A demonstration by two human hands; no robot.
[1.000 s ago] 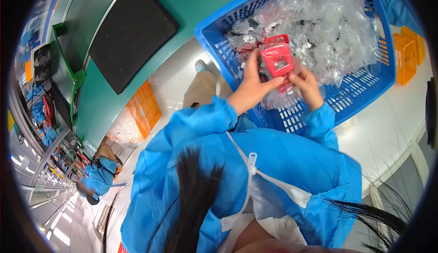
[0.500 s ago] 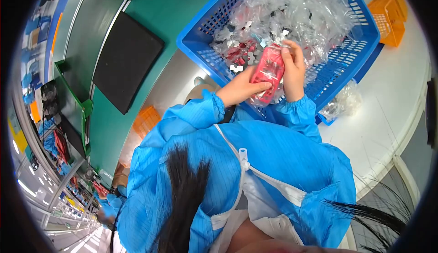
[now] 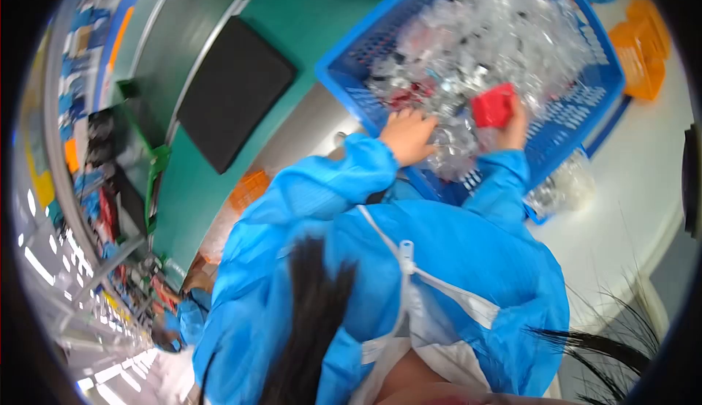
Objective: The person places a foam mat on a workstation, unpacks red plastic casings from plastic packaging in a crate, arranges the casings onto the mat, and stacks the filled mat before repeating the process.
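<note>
A bright red, roughly rectangular piece (image 3: pixel 493 105) is in the right hand (image 3: pixel 513 129), above the inside of a large blue plastic basket (image 3: pixel 352 60) with slotted walls. The right hand is closed on the piece's right side, fingers upright, with its cuff over the basket's near edge. The red piece hangs tilted over the heap; blur hides its finer detail.

The left hand (image 3: pixel 408 138) is palm down just inside the basket's left edge, between the left corner and the near corner. Its fingers are bent and parted, and nothing shows in its grip; whether the fingertips touch the plastic below cannot be told. The two hands are apart, with crumpled clear plastic between them.

A heap of crumpled clear plastic bags (image 3: pixel 504 32) fills much of the basket, piled toward its far edge. Small dark red pieces (image 3: pixel 411 96) show among them near the left corner, just beyond the left hand's fingers.

Left of the basket, a flat black four-sided mat (image 3: pixel 235 92) lies on a long green surface (image 3: pixel 322 17), close to the surface's near edge. Beyond the basket's right corner are orange plastic crates (image 3: pixel 638 58), and a clear plastic bundle (image 3: pixel 569 186) lies just beside its lower right edge.
</note>
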